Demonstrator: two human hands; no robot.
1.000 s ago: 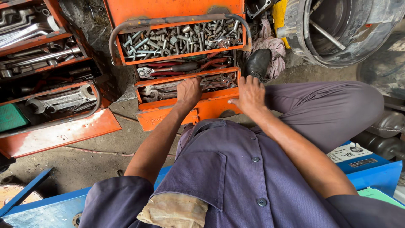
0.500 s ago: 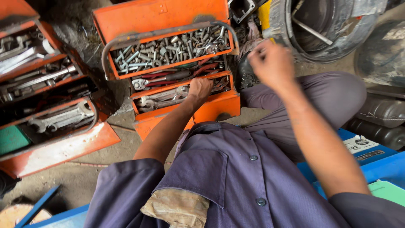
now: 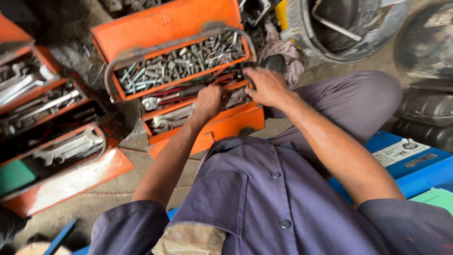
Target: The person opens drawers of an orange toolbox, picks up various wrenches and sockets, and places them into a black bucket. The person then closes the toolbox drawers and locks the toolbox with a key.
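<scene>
The orange folding metal toolbox (image 3: 207,127) stands open on the concrete floor just ahead of the person's knees, its trays stepped out like stairs. Both hands are in the middle tray (image 3: 188,92), among red-handled pliers and steel spanners. The left hand (image 3: 211,101) is curled down onto the tools near the tray's centre; whether its grip has closed on one I cannot tell. The right hand (image 3: 269,86), at three o'clock from it, lies spread over the tray's right end, fingers bent but apparently released. These tools look stiff, heavy for their size and probably oily (so slippery); taking one around its shank or handle would likely hold best. At twelve o'clock sits the top tray of loose grey bolts and nuts (image 3: 181,63) under a bent steel carry handle (image 3: 141,52). At nine o'clock a second orange toolbox (image 3: 61,160) holds spanners. At one o'clock stands a dark metal bucket (image 3: 347,28).
</scene>
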